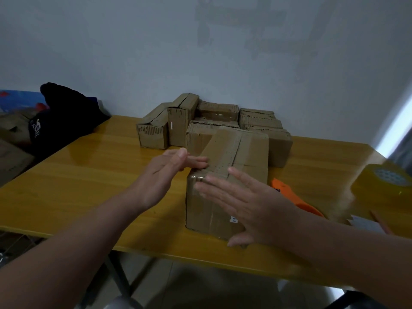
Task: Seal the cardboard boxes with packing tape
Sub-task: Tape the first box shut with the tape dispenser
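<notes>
Brown cardboard box point(245, 148) is lying near the front edge of the yellow wooden table point(89, 175), long axis pointing away from us. We are spreading empty, open hands on it: right hand point(252, 204) over its near end, left hand point(165, 175) on its left edge. Yellowish tape roll point(383, 186) is sitting nearer our right.

yellow table point(89, 186) — black bag point(64, 114)

left grip point(165, 173) bare | right grip point(252, 206) bare | both forearms bare
</notes>
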The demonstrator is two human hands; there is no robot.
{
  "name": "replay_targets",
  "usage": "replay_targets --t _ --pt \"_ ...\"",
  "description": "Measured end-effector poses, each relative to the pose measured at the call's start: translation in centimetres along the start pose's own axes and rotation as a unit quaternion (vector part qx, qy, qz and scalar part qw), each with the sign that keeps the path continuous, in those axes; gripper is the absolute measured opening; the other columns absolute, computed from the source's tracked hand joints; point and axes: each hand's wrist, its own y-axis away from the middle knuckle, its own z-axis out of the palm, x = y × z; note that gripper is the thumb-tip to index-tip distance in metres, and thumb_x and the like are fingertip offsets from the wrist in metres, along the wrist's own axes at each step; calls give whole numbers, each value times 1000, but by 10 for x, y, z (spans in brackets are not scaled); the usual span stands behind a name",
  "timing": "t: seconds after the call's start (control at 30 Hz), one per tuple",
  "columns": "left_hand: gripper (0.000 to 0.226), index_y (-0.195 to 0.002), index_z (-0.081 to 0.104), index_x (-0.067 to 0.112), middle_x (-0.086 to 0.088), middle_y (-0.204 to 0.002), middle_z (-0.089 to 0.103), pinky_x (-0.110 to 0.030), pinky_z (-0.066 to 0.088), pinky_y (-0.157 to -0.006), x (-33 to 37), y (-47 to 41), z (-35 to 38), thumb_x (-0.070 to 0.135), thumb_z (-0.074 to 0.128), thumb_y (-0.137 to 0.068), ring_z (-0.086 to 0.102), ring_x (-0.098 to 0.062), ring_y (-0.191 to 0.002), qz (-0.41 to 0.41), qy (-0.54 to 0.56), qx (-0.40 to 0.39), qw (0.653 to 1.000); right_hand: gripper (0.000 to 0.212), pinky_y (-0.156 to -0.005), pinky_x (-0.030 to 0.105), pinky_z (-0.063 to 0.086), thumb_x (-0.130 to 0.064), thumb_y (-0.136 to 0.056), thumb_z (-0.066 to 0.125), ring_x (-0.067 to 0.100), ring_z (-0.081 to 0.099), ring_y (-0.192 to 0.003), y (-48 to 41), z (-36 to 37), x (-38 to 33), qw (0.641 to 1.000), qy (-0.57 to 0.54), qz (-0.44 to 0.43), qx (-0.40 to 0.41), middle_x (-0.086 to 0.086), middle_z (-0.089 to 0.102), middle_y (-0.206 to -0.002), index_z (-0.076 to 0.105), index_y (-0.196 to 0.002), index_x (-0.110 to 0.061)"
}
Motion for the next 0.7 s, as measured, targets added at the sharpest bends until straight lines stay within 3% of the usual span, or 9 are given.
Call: replay_targets --t 0.1,0.23,0.33,0.4,0.7 --pt "67 -107 71 24 22 -117 64 -24 37 -94 0 0 0 59 18 -86 48 1 -119 -6 6 -4 1000 105 -114 45 -15 -81 -82 21 29 -10 -141 2 -2 -4 999 11 -28 15 16 -5 -154 4 -149 -2" --pt "60 -104 71 27 21 -115 65 -23 34 -96 -1 -1 0 54 19 -92 49 1 -119 -3 12 -1 1000 100 -116 44 -5 -79 -82 25 24 2 -144 -10 -10 1 996 -30 -13 81 12 6 -155 13 -149 -6" --pt "59 -104 70 30 23 -114 64 -24 31 -97 -3 -2 -1 49 15 -94 48 6 -117 -5 5 -6 1000 99 -113 47 -10 -78 -85 17 28 -8 -143 -20 -3 0 995 -4 -3 99 14 -8 -155 -2 -150 -6" --pt "65 -106 71 26 22 -116 64 -22 28 -96 -5 -3 -1 54 14 -93 47 7 -118 -3 1 -10 1000 100 -111 49 -15 -78 -85 13 30 -14 -141 -21 4 -5 995 24 6 96 16 -16 -153 -9 -149 -5" --pt "65 -105 71 26 21 -116 65 -23 30 -96 -6 -3 0 54 15 -92 48 5 -118 1 5 -11 1000 102 -111 51 -17 -79 -84 8 33 -17 -140 -22 10 -10 995 60 18 79 19 -17 -152 -11 -148 -2"
